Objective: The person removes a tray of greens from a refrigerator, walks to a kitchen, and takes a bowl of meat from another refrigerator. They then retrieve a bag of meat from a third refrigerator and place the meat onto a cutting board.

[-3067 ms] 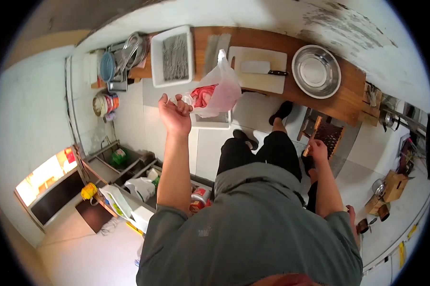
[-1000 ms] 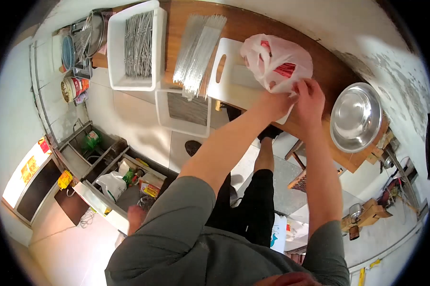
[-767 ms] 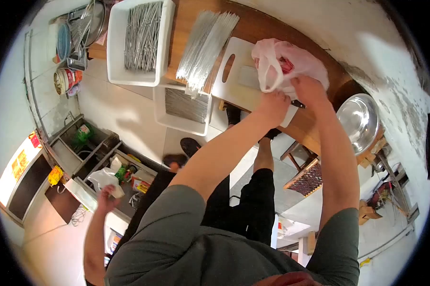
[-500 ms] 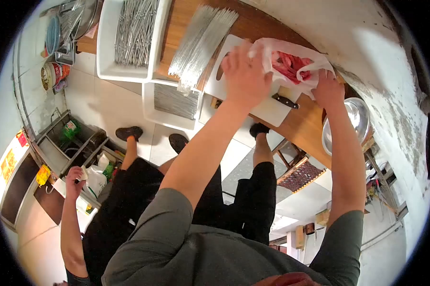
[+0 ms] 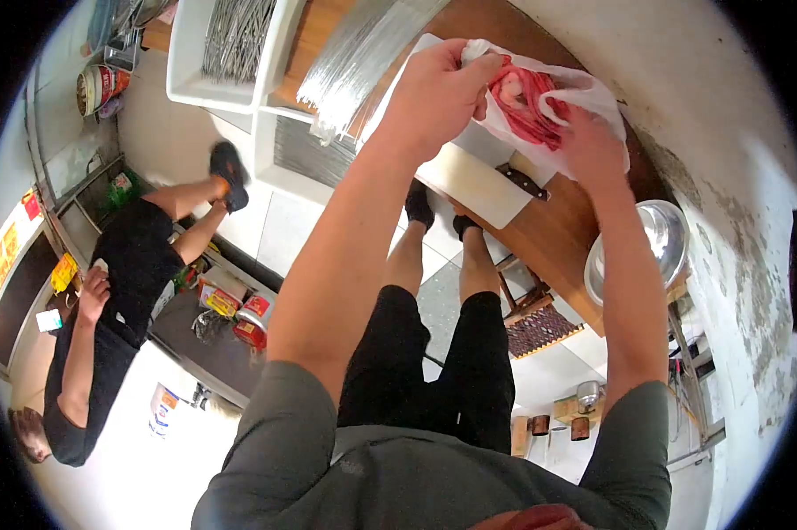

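A white plastic bag (image 5: 597, 99) with red meat (image 5: 529, 102) in its opening lies at the back of the wooden table. My left hand (image 5: 442, 93) pinches the bag's left edge between thumb and fingers. At the bag's right side is my right hand (image 5: 590, 148), its fingers curled at the rim beside the meat; the fingertips are partly hidden by plastic. Below the bag a black-handled knife (image 5: 525, 181) rests by the white cutting board (image 5: 478, 181).
Left of the board lie thin skewers (image 5: 363, 62); white bins (image 5: 261, 97) hold more. A metal bowl (image 5: 661, 237) stands at the right, above a woven stool (image 5: 544, 329). Another person (image 5: 120, 283) in black is at the left.
My left hand has gone from spread fingers over the board to a pinch on the bag's edge. My right hand has moved in toward the meat. The other person has moved left, away from me.
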Motion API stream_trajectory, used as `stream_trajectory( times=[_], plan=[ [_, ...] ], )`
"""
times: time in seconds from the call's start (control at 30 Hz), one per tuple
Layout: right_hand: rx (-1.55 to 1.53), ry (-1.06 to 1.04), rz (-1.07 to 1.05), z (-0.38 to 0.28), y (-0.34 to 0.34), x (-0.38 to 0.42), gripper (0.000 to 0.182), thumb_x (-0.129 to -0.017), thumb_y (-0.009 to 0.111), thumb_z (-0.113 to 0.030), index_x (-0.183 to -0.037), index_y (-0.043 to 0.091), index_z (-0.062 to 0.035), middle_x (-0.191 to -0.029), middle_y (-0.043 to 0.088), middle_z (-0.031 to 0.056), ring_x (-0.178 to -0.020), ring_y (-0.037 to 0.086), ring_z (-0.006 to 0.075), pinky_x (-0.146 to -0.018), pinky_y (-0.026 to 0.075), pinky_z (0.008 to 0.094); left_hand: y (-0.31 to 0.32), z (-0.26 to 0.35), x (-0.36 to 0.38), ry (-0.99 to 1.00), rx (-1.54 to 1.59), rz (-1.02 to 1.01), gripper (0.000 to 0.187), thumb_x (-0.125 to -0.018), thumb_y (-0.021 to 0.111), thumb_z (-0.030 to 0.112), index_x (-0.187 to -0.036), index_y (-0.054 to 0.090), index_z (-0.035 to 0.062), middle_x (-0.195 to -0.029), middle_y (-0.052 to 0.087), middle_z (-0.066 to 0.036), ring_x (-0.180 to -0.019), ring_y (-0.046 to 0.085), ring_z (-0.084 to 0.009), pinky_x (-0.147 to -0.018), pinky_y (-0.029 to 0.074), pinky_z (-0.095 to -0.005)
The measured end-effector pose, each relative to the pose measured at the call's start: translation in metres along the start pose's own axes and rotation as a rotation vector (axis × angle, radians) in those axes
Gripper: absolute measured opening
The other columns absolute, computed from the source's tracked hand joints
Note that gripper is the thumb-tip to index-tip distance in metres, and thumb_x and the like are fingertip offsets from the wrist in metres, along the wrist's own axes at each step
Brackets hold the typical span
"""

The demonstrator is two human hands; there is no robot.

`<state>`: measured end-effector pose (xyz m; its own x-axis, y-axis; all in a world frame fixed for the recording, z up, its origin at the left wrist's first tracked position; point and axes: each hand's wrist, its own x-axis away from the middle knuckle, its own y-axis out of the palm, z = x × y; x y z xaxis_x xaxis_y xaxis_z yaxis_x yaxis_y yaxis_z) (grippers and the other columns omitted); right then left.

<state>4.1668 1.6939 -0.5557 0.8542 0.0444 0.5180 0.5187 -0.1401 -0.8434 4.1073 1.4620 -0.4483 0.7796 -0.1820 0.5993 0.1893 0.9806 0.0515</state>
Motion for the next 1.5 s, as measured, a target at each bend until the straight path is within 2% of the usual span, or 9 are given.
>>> stream_trajectory(
  times=[0.13,0.27,0.3,0.53,0.57,0.67,1.23,1.33,1.5],
  plan=[
    [-0.174,0.231,0.268,0.032,-0.053,0.044,0.023,-0.089,0.053,-0.024,-0.101,0.061,-0.0066,-0.097,0.064,0.0153,-0.089,0.063,0.0345,-0.081,0.049,0.0427,0.004,0.002,-0.004,0.021,0.103,-0.041,0.021,-0.09,0.056,0.017,-0.103,0.061,0.0014,-0.061,0.046,0.001,-0.055,0.044,-0.0094,-0.057,0.039,-0.0232],
    [-0.572,-0.338,0.597,-0.007,-0.057,0.07,0.019,-0.086,0.06,-0.015,-0.102,0.061,-0.0063,-0.098,0.063,0.0139,-0.088,0.062,0.0293,-0.079,0.05,0.0352,0.003,0.001,0.005,-0.013,0.159,-0.06,0.021,-0.091,0.055,0.016,-0.106,0.061,0.0021,-0.062,0.046,0.001,-0.056,0.042,-0.0081,-0.054,0.037,-0.0226],
    [-1.029,-0.171,0.179,-0.034,-0.043,0.052,0.02,-0.088,0.057,-0.019,-0.103,0.061,-0.0062,-0.099,0.064,0.0147,-0.089,0.063,0.0283,-0.078,0.05,0.033,0.005,0.0,0.008,-0.023,0.125,-0.081,0.022,-0.091,0.055,0.016,-0.106,0.06,0.002,-0.062,0.046,0.001,-0.056,0.042,-0.0077,-0.053,0.037,-0.0226],
    [-0.047,0.003,0.375,-0.026,0.073,-0.064,0.062,-0.083,0.06,-0.041,-0.127,0.041,-0.0018,-0.12,0.053,0.0237,-0.106,0.056,0.0379,-0.092,0.043,0.0469,0.001,-0.014,0.021,0.06,-0.108,-0.134,0.021,-0.088,0.055,0.022,-0.089,0.059,0.0017,-0.061,0.05,0.0,-0.055,0.045,-0.0068,-0.052,0.038,-0.0243],
    [-0.139,0.114,0.052,-0.031,0.055,-0.06,0.069,-0.08,0.063,-0.044,-0.127,0.038,-0.0016,-0.123,0.051,0.0239,-0.105,0.056,0.0415,-0.091,0.045,0.0475,0.0,-0.011,0.024,0.045,-0.116,-0.135,0.021,-0.088,0.055,0.022,-0.088,0.058,0.0013,-0.061,0.05,0.0,-0.055,0.045,-0.007,-0.052,0.038,-0.0244],
    [-0.133,0.123,-0.025,-0.031,0.053,-0.054,0.075,-0.075,0.067,-0.047,-0.125,0.038,0.0003,-0.119,0.053,0.0235,-0.105,0.056,0.0397,-0.089,0.046,0.0467,-0.004,-0.015,0.027,0.019,-0.063,-0.14,0.022,-0.089,0.055,0.021,-0.088,0.058,0.0,-0.061,0.051,0.0,-0.055,0.045,-0.0069,-0.052,0.037,-0.0246],
    [-0.27,0.129,0.098,-0.043,0.036,-0.028,0.073,-0.073,0.071,-0.036,-0.127,0.038,0.0009,-0.111,0.058,0.024,-0.103,0.058,0.0371,-0.088,0.047,0.044,-0.005,-0.024,0.036,-0.014,-0.034,-0.111,0.024,-0.088,0.055,0.022,-0.078,0.053,0.0006,-0.057,0.049,-0.001,-0.052,0.044,-0.0072,-0.049,0.036,-0.0252],
    [-0.276,0.087,0.147,-0.045,0.026,-0.015,0.063,-0.074,0.068,-0.03,-0.123,0.042,-0.0005,-0.11,0.059,0.0219,-0.1,0.059,0.0352,-0.087,0.048,0.0433,-0.004,-0.02,0.038,-0.047,-0.034,-0.103,0.024,-0.091,0.052,0.015,-0.11,0.061,0.0026,-0.062,0.047,0.002,-0.056,0.043,-0.0067,-0.053,0.037,-0.022],
    [-0.325,0.01,0.244,-0.062,0.011,0.014,0.05,-0.074,0.064,-0.022,-0.116,0.05,0.0004,-0.107,0.06,0.0214,-0.094,0.06,0.0365,-0.085,0.047,0.0443,0.001,-0.03,0.034,-0.043,0.017,-0.107,0.024,-0.092,0.052,0.015,-0.111,0.06,0.0021,-0.064,0.05,0.001,-0.059,0.046,-0.0077,-0.057,0.039,-0.023]
  ],
)
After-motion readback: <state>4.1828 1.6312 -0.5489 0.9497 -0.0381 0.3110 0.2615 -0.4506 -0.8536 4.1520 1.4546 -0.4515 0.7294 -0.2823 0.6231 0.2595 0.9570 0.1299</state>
